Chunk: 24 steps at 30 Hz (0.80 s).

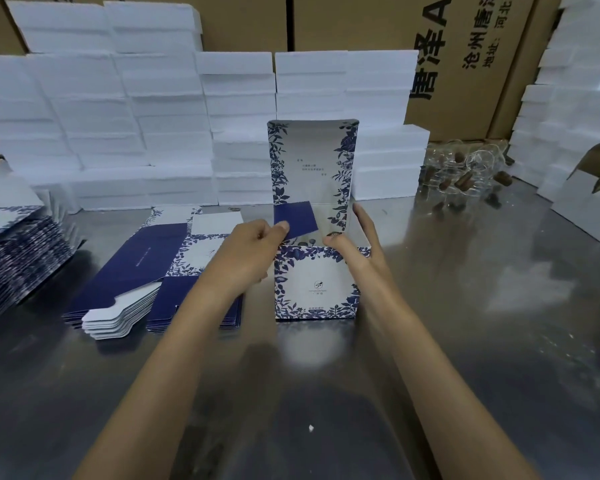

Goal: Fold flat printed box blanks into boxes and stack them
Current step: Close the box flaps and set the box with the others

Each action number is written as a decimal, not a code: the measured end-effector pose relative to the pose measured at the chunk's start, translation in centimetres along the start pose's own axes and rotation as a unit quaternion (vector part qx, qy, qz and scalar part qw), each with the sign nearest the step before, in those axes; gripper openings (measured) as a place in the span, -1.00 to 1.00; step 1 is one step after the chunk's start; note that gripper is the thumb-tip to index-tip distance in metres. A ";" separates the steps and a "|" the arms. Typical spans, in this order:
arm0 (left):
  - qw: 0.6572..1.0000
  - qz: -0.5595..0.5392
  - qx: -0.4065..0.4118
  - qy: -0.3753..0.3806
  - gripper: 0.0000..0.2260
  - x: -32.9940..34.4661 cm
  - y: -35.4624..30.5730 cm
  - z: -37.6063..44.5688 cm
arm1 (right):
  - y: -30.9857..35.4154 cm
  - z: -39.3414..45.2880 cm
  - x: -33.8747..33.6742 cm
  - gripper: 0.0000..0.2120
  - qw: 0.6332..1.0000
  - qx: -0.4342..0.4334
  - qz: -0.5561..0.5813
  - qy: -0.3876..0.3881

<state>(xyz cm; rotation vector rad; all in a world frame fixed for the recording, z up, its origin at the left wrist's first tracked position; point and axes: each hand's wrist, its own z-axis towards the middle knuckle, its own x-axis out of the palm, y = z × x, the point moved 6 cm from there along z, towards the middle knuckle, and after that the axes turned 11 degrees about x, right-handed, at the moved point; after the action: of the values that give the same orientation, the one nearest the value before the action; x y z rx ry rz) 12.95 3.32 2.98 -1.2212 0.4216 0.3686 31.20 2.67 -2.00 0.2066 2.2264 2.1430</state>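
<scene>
Gleaming under the lights: steel table (465,306), reflecting both forearms and the stock around it. Lining the far edge, white foam blocks (153,133) stacked in tall columns, with brown cartons (465,46) bearing black characters standing behind them. Lying near the right rear of the table, clear glass jars (465,174) with brown stoppers, heaped loosely.

Standing at centre on the table: half-formed box (315,282), white with blue floral print, front wall facing the camera, its lid (312,161) rising upright at the back. Tilting inward over the left side of the opening, dark blue flap (296,219).

Pinching that flap between thumb and curled fingers: left hand (248,252), sitting just beside the box's left wall. Resting against the box's right side with fingers extended and relaxed, thumb hooking over the front rim: right hand (359,245), gripping nothing.

Lying flat just left of the box, partly under the left forearm: pile of box blanks (146,268), dark blue inner faces up, white tabs fanning out at the near edge. Leaning further left at the table's edge, second stack of blanks (14,244), printed edges showing, well apart from the box.
</scene>
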 end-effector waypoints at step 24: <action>0.996 -0.020 -0.086 -0.012 -0.78 0.2 2.6 6.0 | 0.2 0.1 -0.2 -0.42 1.000 -0.012 0.005 0.026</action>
<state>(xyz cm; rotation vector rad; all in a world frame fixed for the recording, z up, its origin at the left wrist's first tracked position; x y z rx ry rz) 12.52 9.82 2.48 -1.3892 0.3487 0.3915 31.45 2.73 -1.78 0.1635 2.2313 2.2031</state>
